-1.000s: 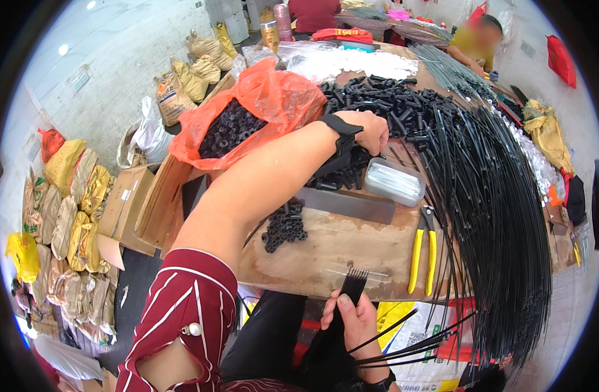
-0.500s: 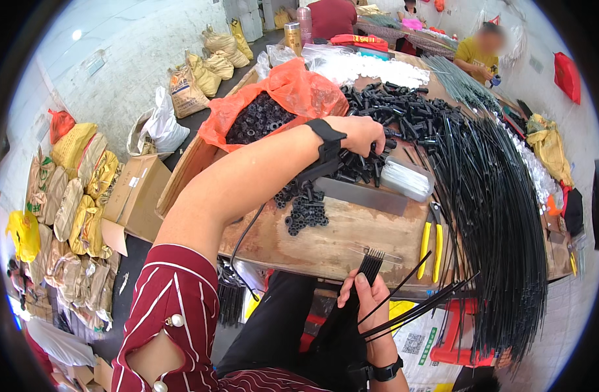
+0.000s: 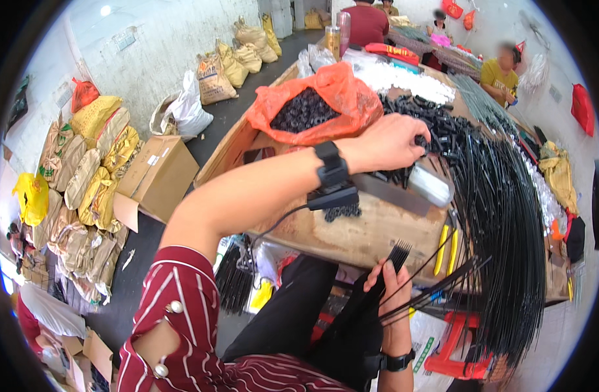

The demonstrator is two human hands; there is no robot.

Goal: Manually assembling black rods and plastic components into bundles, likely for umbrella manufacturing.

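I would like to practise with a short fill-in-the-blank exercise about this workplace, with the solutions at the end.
1. The person's ____ (left/right) hand holds a bundle of thin black rods.
2. The handles of the pliers are ____ in colour.
3. Small parts in the orange bag are coloured ____.
4. The dark red sleeve has ____ stripes.

Missing words: right; yellow; black; white.

The near sleeve (image 3: pixel 175 287) is dark red with white stripes. The rods (image 3: pixel 502 215) at right and the small tubes (image 3: pixel 451 134) are black. The pliers (image 3: pixel 441 249) have yellow handles. The open bag (image 3: pixel 358 108) is orange.
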